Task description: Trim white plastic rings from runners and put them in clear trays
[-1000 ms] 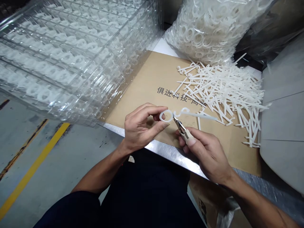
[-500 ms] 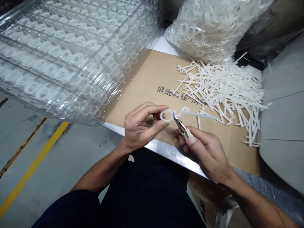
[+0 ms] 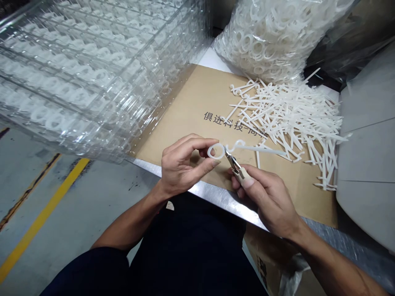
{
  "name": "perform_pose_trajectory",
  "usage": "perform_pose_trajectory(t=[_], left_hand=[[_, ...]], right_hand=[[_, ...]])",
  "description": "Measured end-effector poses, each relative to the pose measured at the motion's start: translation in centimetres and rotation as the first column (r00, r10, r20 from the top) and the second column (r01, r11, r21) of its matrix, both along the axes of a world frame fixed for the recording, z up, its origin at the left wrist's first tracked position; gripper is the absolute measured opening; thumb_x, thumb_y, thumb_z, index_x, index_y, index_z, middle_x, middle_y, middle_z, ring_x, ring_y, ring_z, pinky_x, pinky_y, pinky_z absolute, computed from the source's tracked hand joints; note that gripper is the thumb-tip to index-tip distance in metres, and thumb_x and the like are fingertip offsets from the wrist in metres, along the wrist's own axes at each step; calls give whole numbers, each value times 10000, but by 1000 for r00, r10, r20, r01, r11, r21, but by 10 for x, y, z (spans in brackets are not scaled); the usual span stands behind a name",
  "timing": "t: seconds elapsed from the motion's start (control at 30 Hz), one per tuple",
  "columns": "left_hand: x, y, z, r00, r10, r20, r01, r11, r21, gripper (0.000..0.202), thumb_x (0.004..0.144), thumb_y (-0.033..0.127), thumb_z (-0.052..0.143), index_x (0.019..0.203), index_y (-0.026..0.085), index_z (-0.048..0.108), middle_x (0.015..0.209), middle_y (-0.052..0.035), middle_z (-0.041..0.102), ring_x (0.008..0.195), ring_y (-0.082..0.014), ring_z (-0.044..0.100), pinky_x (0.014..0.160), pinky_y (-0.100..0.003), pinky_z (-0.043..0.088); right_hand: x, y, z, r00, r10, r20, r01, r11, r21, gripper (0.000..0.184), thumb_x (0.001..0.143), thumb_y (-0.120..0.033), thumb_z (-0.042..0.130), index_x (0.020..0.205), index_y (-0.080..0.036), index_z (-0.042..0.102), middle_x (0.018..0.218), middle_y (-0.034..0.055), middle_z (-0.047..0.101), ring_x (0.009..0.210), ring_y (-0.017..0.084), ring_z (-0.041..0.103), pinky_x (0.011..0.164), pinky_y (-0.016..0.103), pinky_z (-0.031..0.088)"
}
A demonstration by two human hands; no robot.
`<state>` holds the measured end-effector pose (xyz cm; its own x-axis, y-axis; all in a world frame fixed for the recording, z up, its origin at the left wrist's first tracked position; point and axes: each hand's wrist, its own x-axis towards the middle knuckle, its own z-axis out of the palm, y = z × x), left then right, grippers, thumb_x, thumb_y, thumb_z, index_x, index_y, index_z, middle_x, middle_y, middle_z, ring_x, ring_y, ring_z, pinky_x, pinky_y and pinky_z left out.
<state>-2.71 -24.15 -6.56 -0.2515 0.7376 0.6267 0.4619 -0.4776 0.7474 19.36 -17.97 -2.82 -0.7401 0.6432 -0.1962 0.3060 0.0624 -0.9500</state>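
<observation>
My left hand (image 3: 185, 162) pinches a translucent white plastic ring (image 3: 216, 151) between thumb and fingertips, above the cardboard's front edge. In my right hand (image 3: 268, 193) is a pair of small cutting pliers (image 3: 236, 164) with pale handles, the fingers wrapped round them. The metal jaws point up at the right side of the ring, where a curled plastic stem (image 3: 259, 149) extends to the right. Whether stem and ring are still joined at the jaws I cannot tell. A heap of similar white plastic stems (image 3: 286, 113) lies to the right, beyond my right hand.
Clear plastic trays (image 3: 92, 78) with rows of white rings are stacked on the left. A transparent bag (image 3: 265, 41) full of rings stands at the back. Printed brown cardboard (image 3: 179, 111) covers the metal-edged table. A grey panel (image 3: 370, 144) borders the right side.
Almost nothing differs. Ring, pliers and both hands keep the same places, with only a very slight shift of the pliers' jaws and the stem.
</observation>
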Motion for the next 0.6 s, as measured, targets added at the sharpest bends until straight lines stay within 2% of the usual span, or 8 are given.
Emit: perform_pose_trajectory(t=[0.27,0.4,0.6], left_hand=[[1,1,-1,1000,8,3,-8,1000,-8,328,866,218,832,1186,205,762,860,-38,734,788,-156,699,704,-282,580],[1,1,-5,998,25,65,-22,999,-50,315,858,247,847,1162,207,773,879,-46,731,802,-161,704,723,-287,580],[0,1,-9,996,32,78,-32,999,-3,354,837,257,875,1173,218,773,876,-38,723,795,-157,698,736,-291,580]], right_hand=[[-2,-4,0,1000,22,4,-23,993,119,412,1121,-471,387,1001,-192,665,761,30,620,648,171,564,575,295,448],[-3,-6,-2,1000,-22,-1,22,997,78,456,1117,-520,395,933,-196,657,732,20,606,621,151,543,549,281,428],[-1,1,-9,984,-166,-69,163,986,-45,454,1098,-545,466,1026,-179,725,768,12,605,613,126,512,550,269,411]])
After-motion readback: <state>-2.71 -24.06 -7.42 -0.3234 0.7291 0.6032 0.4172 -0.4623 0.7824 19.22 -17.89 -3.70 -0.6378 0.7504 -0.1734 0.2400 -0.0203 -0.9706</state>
